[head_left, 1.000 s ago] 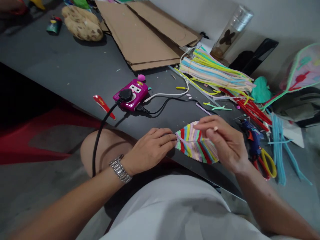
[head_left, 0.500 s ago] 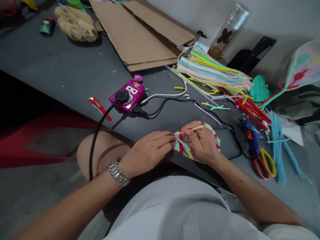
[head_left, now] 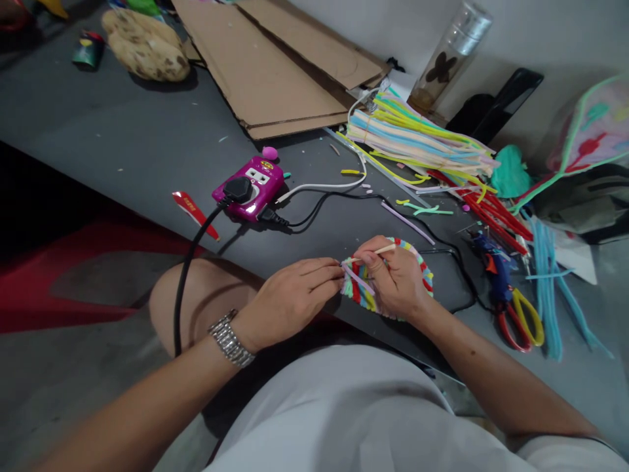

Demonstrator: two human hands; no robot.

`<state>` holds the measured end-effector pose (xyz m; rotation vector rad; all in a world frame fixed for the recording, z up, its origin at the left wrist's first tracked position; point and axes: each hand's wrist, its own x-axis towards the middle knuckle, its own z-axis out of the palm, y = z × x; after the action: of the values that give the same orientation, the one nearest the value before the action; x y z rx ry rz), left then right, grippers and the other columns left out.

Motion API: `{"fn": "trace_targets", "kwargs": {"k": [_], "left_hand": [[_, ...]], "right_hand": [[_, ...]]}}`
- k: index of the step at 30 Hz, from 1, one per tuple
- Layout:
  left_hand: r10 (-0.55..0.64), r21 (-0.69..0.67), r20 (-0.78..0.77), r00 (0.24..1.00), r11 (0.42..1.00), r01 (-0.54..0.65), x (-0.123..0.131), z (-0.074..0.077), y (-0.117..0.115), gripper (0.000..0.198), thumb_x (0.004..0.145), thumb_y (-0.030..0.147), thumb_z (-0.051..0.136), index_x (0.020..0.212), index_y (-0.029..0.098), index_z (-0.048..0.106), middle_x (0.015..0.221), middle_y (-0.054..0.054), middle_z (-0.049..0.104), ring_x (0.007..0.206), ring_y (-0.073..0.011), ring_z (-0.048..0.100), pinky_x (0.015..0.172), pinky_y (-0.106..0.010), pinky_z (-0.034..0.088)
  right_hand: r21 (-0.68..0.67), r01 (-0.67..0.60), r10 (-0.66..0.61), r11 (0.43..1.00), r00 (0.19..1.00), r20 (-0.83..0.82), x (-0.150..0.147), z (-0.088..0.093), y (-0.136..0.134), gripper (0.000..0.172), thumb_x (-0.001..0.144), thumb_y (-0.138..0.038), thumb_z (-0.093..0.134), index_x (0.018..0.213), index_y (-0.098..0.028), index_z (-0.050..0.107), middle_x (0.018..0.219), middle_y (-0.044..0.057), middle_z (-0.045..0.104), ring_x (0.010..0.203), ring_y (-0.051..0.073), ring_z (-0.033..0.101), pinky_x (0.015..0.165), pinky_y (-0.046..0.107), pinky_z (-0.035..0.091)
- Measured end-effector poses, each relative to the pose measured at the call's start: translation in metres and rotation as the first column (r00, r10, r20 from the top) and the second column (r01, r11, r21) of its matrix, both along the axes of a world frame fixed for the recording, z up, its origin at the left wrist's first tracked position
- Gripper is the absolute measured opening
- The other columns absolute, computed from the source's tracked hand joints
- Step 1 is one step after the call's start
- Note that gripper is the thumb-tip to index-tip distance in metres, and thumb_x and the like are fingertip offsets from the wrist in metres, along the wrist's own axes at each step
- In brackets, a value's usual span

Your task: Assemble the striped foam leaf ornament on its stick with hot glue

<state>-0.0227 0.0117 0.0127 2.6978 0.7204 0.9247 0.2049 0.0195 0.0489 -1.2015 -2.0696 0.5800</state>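
Observation:
My right hand [head_left: 393,278] pinches a thin pale wooden stick [head_left: 386,249] between thumb and forefinger. The stick slants down to the left, its tip at the edge of a multicoloured striped piece of pipe cleaners [head_left: 426,270]. My right hand covers much of that piece. With its fingers pressed together, my left hand [head_left: 302,292] grips the piece's left edge; the fingertips are partly hidden. A loose lilac pipe cleaner [head_left: 361,280] lies across the stripes between my two hands.
A purple power socket [head_left: 253,190] with black cables lies ahead. Bundled pipe cleaners [head_left: 417,141] and cardboard sheets [head_left: 275,65] sit farther back. At right are a blue glue gun [head_left: 496,272], red-and-yellow-handled scissors [head_left: 514,321] and light-blue pipe cleaners [head_left: 545,295].
The stick's upper end has shifted slightly left and up with my right hand. My left hand keeps nearly the same place and grip. The camera view has shifted slightly.

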Motion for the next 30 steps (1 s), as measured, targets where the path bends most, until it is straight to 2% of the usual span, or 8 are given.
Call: {"fn": "trace_targets", "kwargs": {"k": [7,16,30], "left_hand": [[0.001,0.001,0.007,1.000,1.000,-0.001,0.001,-0.001,0.000,0.025,0.104,0.014,0.047,0.117,0.010,0.069,0.122,-0.012,0.076,0.120,-0.0243,0.068,0.104,-0.042,0.062],[0.000,-0.004,0.002,1.000,1.000,0.000,0.000,0.000,0.000,0.025,0.103,0.012,0.048,0.116,0.010,0.070,0.122,-0.012,0.076,0.120,-0.0248,0.068,0.104,-0.042,0.062],[0.005,0.004,-0.023,1.000,1.000,-0.005,0.001,-0.001,0.000,0.025,0.103,0.012,0.048,0.114,0.011,0.070,0.124,-0.012,0.076,0.121,-0.0247,0.069,0.105,-0.042,0.062]], "right_hand": [[0.038,-0.003,0.004,0.999,0.999,-0.035,0.001,-0.004,0.000,0.025,0.106,-0.025,0.047,0.086,-0.022,0.062,0.085,0.003,0.072,0.078,0.016,0.066,0.074,0.030,0.050],[0.021,-0.029,0.030,0.999,0.999,-0.016,-0.001,-0.002,0.001,0.025,0.107,-0.023,0.046,0.088,-0.021,0.061,0.083,0.003,0.070,0.076,0.016,0.064,0.072,0.030,0.048],[0.075,-0.075,0.075,0.994,0.997,-0.004,-0.009,-0.002,0.003,0.028,0.107,-0.024,0.047,0.081,-0.021,0.057,0.080,0.003,0.068,0.073,0.014,0.060,0.069,0.029,0.046]]}}
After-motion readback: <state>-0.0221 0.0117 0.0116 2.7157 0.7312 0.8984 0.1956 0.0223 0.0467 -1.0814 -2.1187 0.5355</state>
